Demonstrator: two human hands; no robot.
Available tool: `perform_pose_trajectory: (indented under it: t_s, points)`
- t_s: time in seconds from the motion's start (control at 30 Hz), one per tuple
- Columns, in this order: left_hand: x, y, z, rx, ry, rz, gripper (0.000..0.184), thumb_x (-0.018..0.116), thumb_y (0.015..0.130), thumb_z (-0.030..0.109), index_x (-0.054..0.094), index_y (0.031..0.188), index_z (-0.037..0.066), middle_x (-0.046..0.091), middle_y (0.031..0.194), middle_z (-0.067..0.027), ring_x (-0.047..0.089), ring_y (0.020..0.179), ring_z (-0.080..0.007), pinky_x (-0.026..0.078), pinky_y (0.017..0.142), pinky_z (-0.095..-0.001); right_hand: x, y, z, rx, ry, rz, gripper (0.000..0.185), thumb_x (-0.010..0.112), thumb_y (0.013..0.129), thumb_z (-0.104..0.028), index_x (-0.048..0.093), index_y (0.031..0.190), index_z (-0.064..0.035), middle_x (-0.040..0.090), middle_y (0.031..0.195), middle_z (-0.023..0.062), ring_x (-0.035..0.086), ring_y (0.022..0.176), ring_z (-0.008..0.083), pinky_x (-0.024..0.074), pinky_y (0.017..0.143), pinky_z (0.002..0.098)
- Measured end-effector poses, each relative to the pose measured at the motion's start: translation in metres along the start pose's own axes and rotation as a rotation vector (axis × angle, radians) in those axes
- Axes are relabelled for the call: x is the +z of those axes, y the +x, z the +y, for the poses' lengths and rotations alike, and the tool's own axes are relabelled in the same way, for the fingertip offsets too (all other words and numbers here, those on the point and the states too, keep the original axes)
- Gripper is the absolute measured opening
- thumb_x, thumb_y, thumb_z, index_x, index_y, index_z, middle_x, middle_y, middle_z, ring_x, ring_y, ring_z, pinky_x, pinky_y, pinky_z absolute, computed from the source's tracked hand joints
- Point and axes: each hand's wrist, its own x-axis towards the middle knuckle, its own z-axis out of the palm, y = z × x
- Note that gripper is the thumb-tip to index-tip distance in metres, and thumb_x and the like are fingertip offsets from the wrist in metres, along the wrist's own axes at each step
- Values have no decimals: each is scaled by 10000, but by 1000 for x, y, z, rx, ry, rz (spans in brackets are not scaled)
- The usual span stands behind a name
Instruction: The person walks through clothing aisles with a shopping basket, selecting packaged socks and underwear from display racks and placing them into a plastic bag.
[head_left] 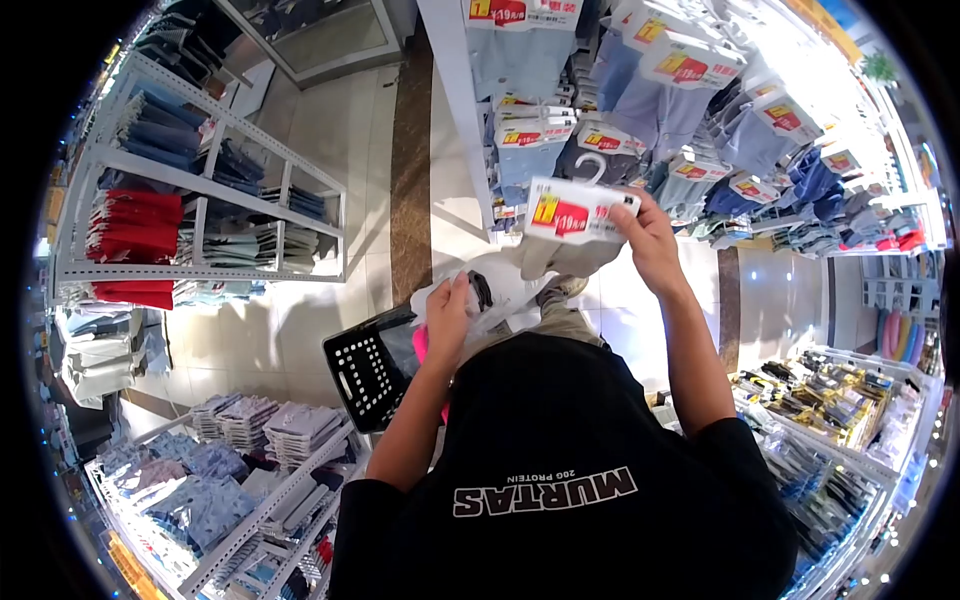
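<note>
My right hand (648, 240) pinches the right end of a white card (575, 212) with a hook on top and a red-and-yellow price label. A beige folded garment (570, 258) hangs from this card. Lower and to the left, my left hand (447, 312) is closed on a crumpled whitish plastic bag (512, 292). A small dark piece (481, 290) shows beside its fingers; I cannot make out what it is. Just beyond the left wrist is a black shopping basket (368, 372), with a pink thing partly hidden behind the forearm.
Carded garments hang on a display rack (690, 150) ahead and right. White shelving (215, 170) with folded clothes stands at left. Bins of packaged goods, left (215, 460) and right (830, 400), flank me. A tiled floor (370, 230) runs between them.
</note>
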Motion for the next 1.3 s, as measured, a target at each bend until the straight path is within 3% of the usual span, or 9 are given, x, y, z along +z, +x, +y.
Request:
perform_pose_trajectory:
  t_s: [0.23,0.33,0.5,0.63,0.97,1.07,1.17,1.27,1.3]
  points:
    - [4,-12,14,1,66,41,350,545,1001,308,513,708,119,433,600,79,363,512,-23,278,472,-212,4,57,-44,-339,-64,213,290,541,1007,-293,557,1099,-18,628,963,39,552,874,69,452,769,225]
    - [9,-17,12,-33,-8,8,353,539,1005,305,526,706,118,445,598,74,372,509,-25,287,471,-217,16,86,-69,-454,-181,267,310,566,990,-274,551,1084,21,627,936,63,550,859,100,459,767,268]
    - [12,-26,9,-19,-23,-38,362,548,1000,302,544,698,103,490,595,55,429,516,-33,328,475,-221,33,133,-87,-536,-184,188,315,607,967,-270,564,1107,9,635,911,66,548,811,96,454,730,259]
    - [13,-31,10,-4,53,-24,378,554,995,306,545,686,89,487,591,43,440,524,-46,345,490,-228,45,160,-96,-529,-164,123,318,624,957,-268,574,1112,4,638,841,23,525,727,46,427,643,215]
    - [12,-32,10,13,83,-17,384,543,1001,315,541,689,92,470,603,56,425,532,-39,338,490,-225,61,158,-109,-485,-123,268,320,626,957,-274,569,1133,-13,634,844,12,505,720,46,418,636,217]
    - [13,-30,10,-3,65,-28,378,542,1002,313,543,693,95,465,603,57,417,526,-39,334,487,-222,55,163,-105,-459,-197,223,331,627,953,-288,569,1133,-16,642,833,20,513,722,61,428,648,234]
    - [17,-28,13,-12,57,-51,377,544,1001,311,542,693,94,465,602,57,413,522,-40,333,486,-220,56,181,-90,-514,-203,181,367,642,935,-332,582,1099,-9,643,805,46,527,717,103,445,669,269]
    - [24,-30,21,2,94,-71,378,547,999,311,543,692,91,464,601,56,413,521,-44,333,487,-222,52,189,-96,-425,-418,294,420,655,909,-392,595,1053,-2,659,824,90,562,725,171,462,705,310]
    - [26,-31,22,9,111,-77,379,548,998,312,543,692,89,464,600,55,414,521,-45,333,488,-222,51,194,-96,-417,-456,329,467,654,894,-433,602,1015,14,655,824,123,588,733,234,473,733,341]
